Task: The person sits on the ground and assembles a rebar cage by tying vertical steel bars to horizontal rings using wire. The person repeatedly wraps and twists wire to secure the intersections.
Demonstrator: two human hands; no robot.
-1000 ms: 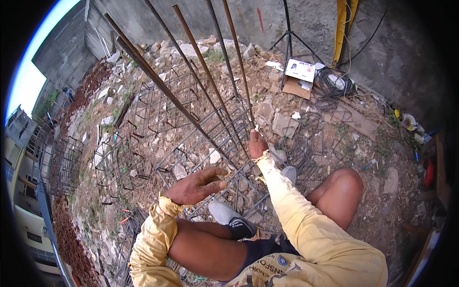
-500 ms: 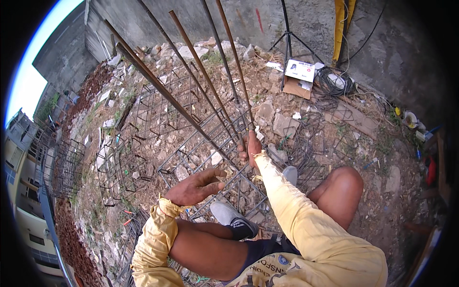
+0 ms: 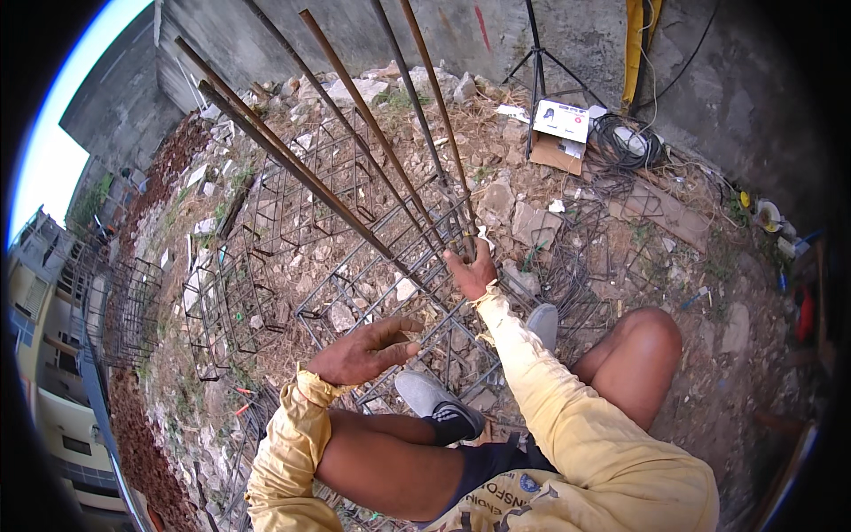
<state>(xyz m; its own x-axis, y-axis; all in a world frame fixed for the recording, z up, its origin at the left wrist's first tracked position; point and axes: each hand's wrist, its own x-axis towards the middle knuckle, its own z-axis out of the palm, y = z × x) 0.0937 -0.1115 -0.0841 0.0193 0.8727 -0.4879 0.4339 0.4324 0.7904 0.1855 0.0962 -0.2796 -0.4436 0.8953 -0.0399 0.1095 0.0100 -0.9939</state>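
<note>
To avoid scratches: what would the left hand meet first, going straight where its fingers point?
The left hand would probably meet the grey latticed steel-bar cage first; depth is unclear, so it might pass above.

The right arm [image 3: 550, 377] stretches toward eleven o'clock to the right hand [image 3: 474, 269], while the left hand [image 3: 359, 351], thumb [image 3: 395, 356] and fingers [image 3: 390, 329] parted, points toward two o'clock.

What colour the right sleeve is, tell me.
The right sleeve is pale yellow, shown best in the head view.
</note>
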